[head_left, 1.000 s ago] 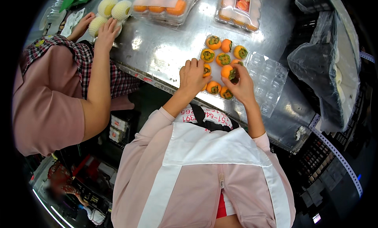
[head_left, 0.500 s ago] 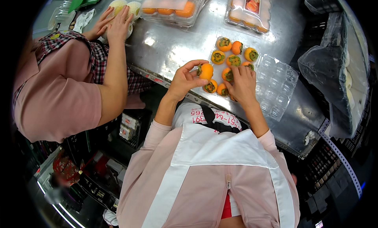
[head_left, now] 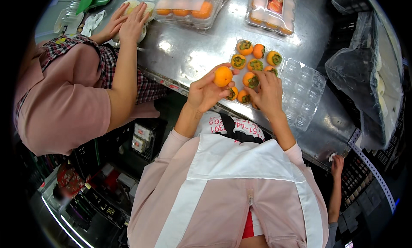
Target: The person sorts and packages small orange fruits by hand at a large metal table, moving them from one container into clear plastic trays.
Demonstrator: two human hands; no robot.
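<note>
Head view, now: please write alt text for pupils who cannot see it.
A person's left hand holds an orange persimmon by an open clear plastic pack of more persimmons, on a metal table, while the right hand is at another persimmon. A co-worker's hands show at upper left.

A round, smooth orange persimmon (head_left: 222, 77) is held in the left hand (head_left: 206, 88), its bare underside facing up. A second persimmon (head_left: 248, 79), its green leafy cap turned rightward, sits at the right hand's (head_left: 269, 93) fingertips. More orange persimmons (head_left: 244, 47), mostly cap-up, lie in rows in a clear plastic clamshell, its moulded lid (head_left: 301, 91) opened flat to the right on the tabletop (head_left: 180, 46).
</note>
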